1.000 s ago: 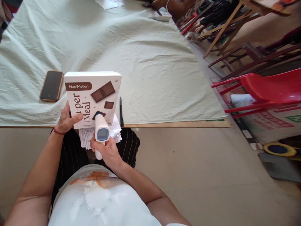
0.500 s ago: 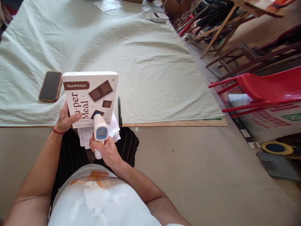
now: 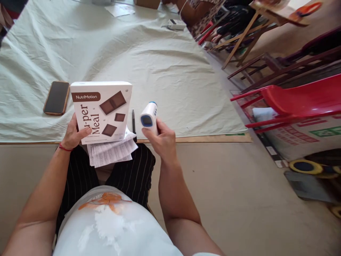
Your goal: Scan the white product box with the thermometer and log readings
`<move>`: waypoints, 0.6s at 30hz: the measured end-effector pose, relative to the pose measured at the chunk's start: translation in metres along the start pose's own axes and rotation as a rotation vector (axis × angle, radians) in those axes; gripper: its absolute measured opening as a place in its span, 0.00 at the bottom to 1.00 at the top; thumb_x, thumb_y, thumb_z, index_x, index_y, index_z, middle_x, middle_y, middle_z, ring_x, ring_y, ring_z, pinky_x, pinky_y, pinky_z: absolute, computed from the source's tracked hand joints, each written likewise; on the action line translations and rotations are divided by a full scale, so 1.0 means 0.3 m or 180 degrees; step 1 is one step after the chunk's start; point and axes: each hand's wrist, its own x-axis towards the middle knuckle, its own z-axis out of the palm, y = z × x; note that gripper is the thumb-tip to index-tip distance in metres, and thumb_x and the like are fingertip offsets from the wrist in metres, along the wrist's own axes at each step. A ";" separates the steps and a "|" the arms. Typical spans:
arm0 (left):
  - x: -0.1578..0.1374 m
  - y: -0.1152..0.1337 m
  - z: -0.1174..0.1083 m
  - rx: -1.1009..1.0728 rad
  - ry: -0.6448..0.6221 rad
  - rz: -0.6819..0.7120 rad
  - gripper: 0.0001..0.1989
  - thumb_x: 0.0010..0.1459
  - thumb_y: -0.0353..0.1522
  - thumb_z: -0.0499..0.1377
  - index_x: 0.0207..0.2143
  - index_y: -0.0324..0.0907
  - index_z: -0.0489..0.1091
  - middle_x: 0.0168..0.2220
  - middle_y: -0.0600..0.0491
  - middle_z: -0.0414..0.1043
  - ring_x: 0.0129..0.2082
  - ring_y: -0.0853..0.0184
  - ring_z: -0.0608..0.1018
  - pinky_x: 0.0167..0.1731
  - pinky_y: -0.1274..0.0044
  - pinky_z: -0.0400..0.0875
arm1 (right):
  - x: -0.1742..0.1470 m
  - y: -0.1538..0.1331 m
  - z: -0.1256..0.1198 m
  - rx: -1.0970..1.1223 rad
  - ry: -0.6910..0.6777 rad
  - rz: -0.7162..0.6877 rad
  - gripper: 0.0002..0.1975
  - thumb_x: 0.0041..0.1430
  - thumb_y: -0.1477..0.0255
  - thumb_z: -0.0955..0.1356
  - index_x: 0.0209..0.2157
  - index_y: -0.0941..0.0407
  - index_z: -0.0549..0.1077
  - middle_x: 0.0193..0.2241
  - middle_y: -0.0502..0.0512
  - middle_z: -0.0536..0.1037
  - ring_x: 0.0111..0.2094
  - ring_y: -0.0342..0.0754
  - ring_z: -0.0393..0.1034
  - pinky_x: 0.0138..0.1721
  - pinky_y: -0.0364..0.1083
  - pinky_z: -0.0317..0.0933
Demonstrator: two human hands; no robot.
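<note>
A white NutriMotion meal box [image 3: 112, 122] with chocolate pieces printed on it is tilted up at the table's near edge. My left hand [image 3: 74, 134] grips its lower left side, thumb across the front. In my right hand [image 3: 163, 138] is a white and blue infrared thermometer [image 3: 149, 115], held to the right of the box and apart from it. The thermometer's small screen faces me and looks dark. Printed papers [image 3: 110, 154] stick out below the box over my lap. Between box and thermometer lies a black pen [image 3: 133, 122], partly hidden.
A smartphone [image 3: 57, 98] lies left of the box on the pale tablecloth [image 3: 173, 78]. Farther back are a sheet of paper [image 3: 119, 10], a small white device [image 3: 176, 24] and another person's arm [image 3: 190, 12]. A red plastic chair [image 3: 298, 97] stands at the right.
My right hand has swung the thermometer from in front of the box out to the right and forward. The box's lower chocolate print is now uncovered. My left hand stays on the box.
</note>
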 end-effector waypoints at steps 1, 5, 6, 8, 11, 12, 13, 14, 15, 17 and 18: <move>0.000 -0.001 0.000 -0.0010 0.0005 -0.0005 0.34 0.50 0.43 0.77 0.56 0.42 0.72 0.49 0.44 0.81 0.47 0.51 0.83 0.43 0.63 0.81 | 0.045 0.035 -0.009 -0.0450 0.0209 0.0005 0.24 0.51 0.59 0.72 0.49 0.55 0.79 0.41 0.58 0.83 0.42 0.57 0.75 0.44 0.54 0.68; -0.001 -0.003 0.000 -0.0008 -0.0003 -0.0037 0.33 0.50 0.43 0.77 0.56 0.42 0.72 0.50 0.44 0.81 0.47 0.53 0.83 0.45 0.63 0.81 | 0.162 0.147 -0.024 -0.1736 0.0490 0.0292 0.30 0.51 0.61 0.72 0.56 0.55 0.76 0.48 0.65 0.84 0.46 0.63 0.76 0.46 0.57 0.68; -0.001 -0.003 0.000 -0.0017 -0.0012 -0.0032 0.33 0.50 0.43 0.77 0.55 0.43 0.73 0.49 0.45 0.81 0.46 0.53 0.84 0.44 0.63 0.81 | 0.175 0.162 -0.027 -0.1889 0.0480 0.0330 0.28 0.52 0.61 0.72 0.55 0.55 0.77 0.48 0.65 0.84 0.46 0.63 0.77 0.44 0.56 0.68; 0.001 -0.004 0.001 -0.0039 -0.0029 -0.0010 0.32 0.50 0.43 0.77 0.54 0.43 0.73 0.49 0.45 0.82 0.45 0.54 0.84 0.43 0.63 0.82 | 0.187 0.177 -0.035 -0.2102 0.0408 0.0333 0.25 0.54 0.61 0.72 0.53 0.54 0.78 0.46 0.65 0.84 0.44 0.62 0.77 0.42 0.54 0.66; 0.002 -0.004 0.002 -0.0036 -0.0031 0.0038 0.31 0.50 0.42 0.77 0.54 0.44 0.74 0.49 0.45 0.82 0.45 0.53 0.84 0.43 0.63 0.82 | 0.194 0.178 -0.051 -0.2325 0.0254 0.0339 0.23 0.56 0.60 0.72 0.51 0.55 0.80 0.44 0.66 0.83 0.42 0.61 0.76 0.40 0.53 0.64; 0.002 -0.004 0.003 -0.0021 -0.0032 0.0040 0.31 0.51 0.42 0.77 0.54 0.43 0.74 0.49 0.45 0.82 0.45 0.54 0.84 0.43 0.63 0.82 | 0.196 0.177 -0.054 -0.2380 0.0232 0.0356 0.22 0.57 0.59 0.72 0.50 0.55 0.80 0.43 0.67 0.82 0.42 0.62 0.75 0.40 0.53 0.64; 0.002 -0.004 0.003 -0.0008 -0.0033 0.0041 0.31 0.51 0.42 0.77 0.54 0.43 0.74 0.49 0.45 0.82 0.45 0.54 0.84 0.44 0.63 0.81 | 0.197 0.176 -0.056 -0.2424 0.0256 0.0352 0.22 0.58 0.60 0.72 0.50 0.56 0.80 0.43 0.68 0.82 0.43 0.62 0.74 0.41 0.55 0.64; 0.001 -0.004 0.004 -0.0003 -0.0037 0.0039 0.31 0.51 0.42 0.76 0.54 0.44 0.74 0.49 0.45 0.82 0.45 0.54 0.84 0.44 0.63 0.81 | 0.199 0.175 -0.054 -0.2445 0.0332 0.0305 0.21 0.58 0.60 0.71 0.49 0.57 0.80 0.44 0.69 0.80 0.45 0.63 0.74 0.43 0.56 0.65; 0.001 -0.003 0.004 -0.0007 -0.0041 0.0034 0.30 0.51 0.42 0.76 0.54 0.44 0.74 0.49 0.46 0.82 0.45 0.54 0.84 0.44 0.63 0.82 | 0.199 0.174 -0.050 -0.2430 0.0454 0.0203 0.21 0.58 0.62 0.71 0.49 0.57 0.80 0.46 0.70 0.79 0.47 0.65 0.73 0.46 0.58 0.65; 0.000 -0.002 0.003 -0.0014 -0.0037 0.0033 0.29 0.51 0.41 0.76 0.54 0.44 0.74 0.49 0.46 0.82 0.45 0.54 0.84 0.44 0.63 0.82 | 0.196 0.167 -0.028 -0.2247 0.0684 -0.0133 0.19 0.58 0.65 0.71 0.49 0.58 0.79 0.50 0.71 0.78 0.51 0.65 0.71 0.51 0.61 0.65; 0.000 -0.002 0.003 -0.0007 -0.0033 0.0044 0.29 0.51 0.41 0.76 0.53 0.44 0.75 0.49 0.46 0.82 0.45 0.54 0.84 0.43 0.63 0.82 | 0.191 0.160 -0.011 -0.2086 0.0693 -0.0302 0.18 0.59 0.66 0.71 0.49 0.57 0.79 0.50 0.70 0.78 0.51 0.64 0.72 0.53 0.61 0.65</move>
